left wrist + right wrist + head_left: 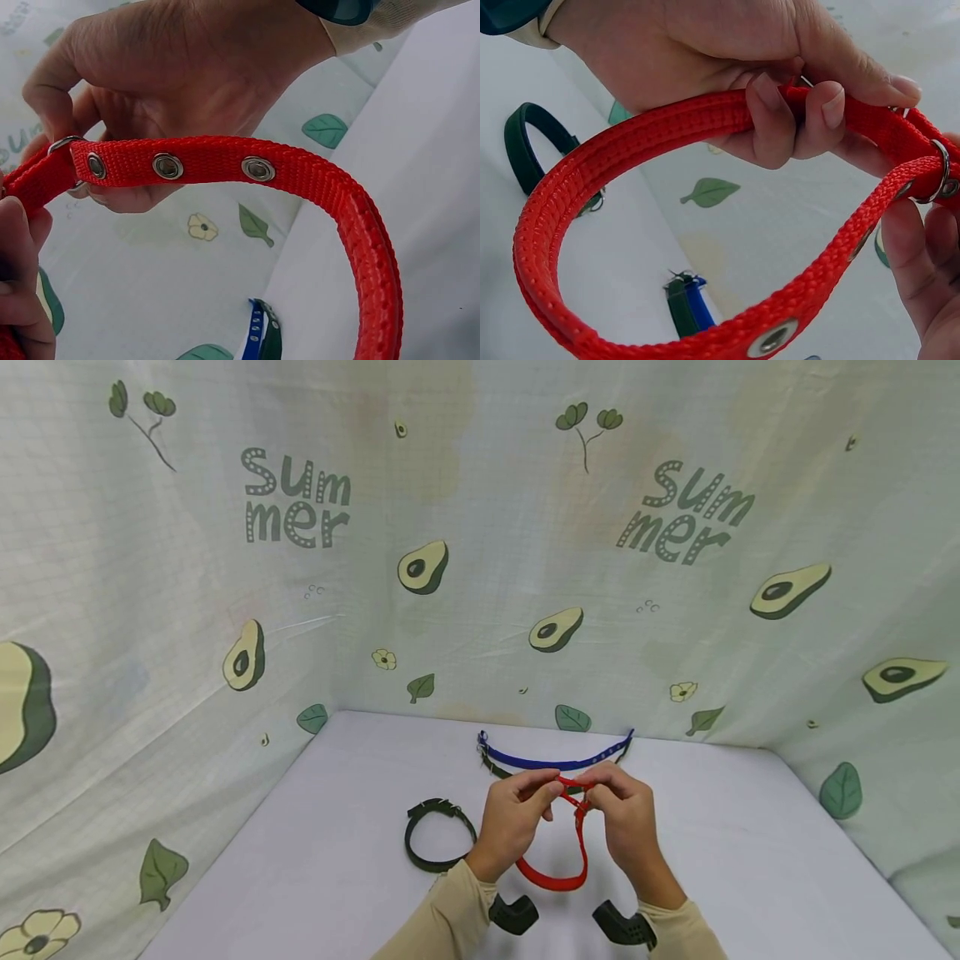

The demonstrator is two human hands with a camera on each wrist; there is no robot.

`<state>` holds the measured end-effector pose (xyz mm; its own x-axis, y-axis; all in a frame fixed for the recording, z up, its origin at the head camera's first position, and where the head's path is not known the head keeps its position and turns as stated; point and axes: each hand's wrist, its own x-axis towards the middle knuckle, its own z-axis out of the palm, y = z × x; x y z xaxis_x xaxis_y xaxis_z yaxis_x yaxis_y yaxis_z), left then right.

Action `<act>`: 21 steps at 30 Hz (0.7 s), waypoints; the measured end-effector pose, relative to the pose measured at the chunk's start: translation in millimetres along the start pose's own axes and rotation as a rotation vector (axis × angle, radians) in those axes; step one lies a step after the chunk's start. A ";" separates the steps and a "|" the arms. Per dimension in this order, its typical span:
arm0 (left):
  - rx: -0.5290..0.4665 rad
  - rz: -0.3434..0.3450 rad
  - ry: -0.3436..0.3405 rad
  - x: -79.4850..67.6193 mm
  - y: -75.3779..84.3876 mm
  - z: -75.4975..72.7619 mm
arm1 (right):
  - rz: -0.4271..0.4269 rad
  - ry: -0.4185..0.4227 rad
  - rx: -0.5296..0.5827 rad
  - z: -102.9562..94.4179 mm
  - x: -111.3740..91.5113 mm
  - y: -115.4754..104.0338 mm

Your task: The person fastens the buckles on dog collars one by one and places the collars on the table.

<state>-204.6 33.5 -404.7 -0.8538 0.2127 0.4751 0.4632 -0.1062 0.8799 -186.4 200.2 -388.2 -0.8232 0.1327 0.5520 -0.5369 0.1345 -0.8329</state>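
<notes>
A red collar (551, 883) with metal eyelets hangs in a loop between both hands, above the table. My left hand (517, 814) pinches the collar's eyelet end beside a metal ring (66, 144); three eyelets show along the strap in the left wrist view. My right hand (626, 814) grips the other side, its fingers (772, 112) curled round the padded band and its thumb pressing near the buckle. Part of the buckle is hidden by the thumb. Strap crosses strap through a metal ring (941, 169) where the hands meet.
Left of the hands, a dark green collar (411, 843) lies buckled in a ring on the white table (322, 860). Beyond the hands lie a blue collar (555, 765) and another dark green collar (495, 768), partly overlapped. A printed curtain (480, 527) encloses the table.
</notes>
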 end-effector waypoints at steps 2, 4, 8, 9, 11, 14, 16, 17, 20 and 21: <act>0.002 0.000 -0.003 -0.3 0.5 0.6 | -0.001 -0.004 0.010 0.0 0.1 0.1; 0.009 -0.002 -0.006 -0.8 1.0 1.0 | 0.002 -0.007 0.023 0.0 0.2 0.2; 0.018 -0.005 -0.013 -1.8 1.1 1.4 | 0.011 -0.020 0.037 0.1 0.5 0.3; 0.018 -0.006 -0.017 -1.9 0.9 1.5 | 0.011 -0.022 0.037 0.1 0.5 0.3; 0.010 -0.008 -0.025 -2.1 0.7 1.4 | 0.013 -0.028 0.035 0.2 0.5 0.1; -0.006 -0.009 -0.033 -2.4 0.9 0.9 | 0.014 -0.037 0.030 0.6 -0.1 -1.0; -0.015 -0.008 -0.036 -2.3 0.9 0.2 | 0.018 -0.046 0.023 0.9 -0.6 -1.9; -0.017 -0.008 -0.037 -2.2 0.6 -0.1 | 0.020 -0.051 0.017 1.0 -0.9 -2.2; -0.031 -0.008 -0.037 -1.5 -0.3 -0.7 | 0.027 -0.069 -0.003 0.9 -1.7 -2.9; -0.034 -0.011 -0.037 -1.2 -0.7 -0.8 | 0.027 -0.077 -0.012 0.7 -1.9 -3.1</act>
<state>-204.0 32.5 -405.8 -0.8492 0.2500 0.4651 0.4446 -0.1364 0.8853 -183.3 198.9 -386.7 -0.8496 0.0607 0.5239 -0.5120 0.1433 -0.8469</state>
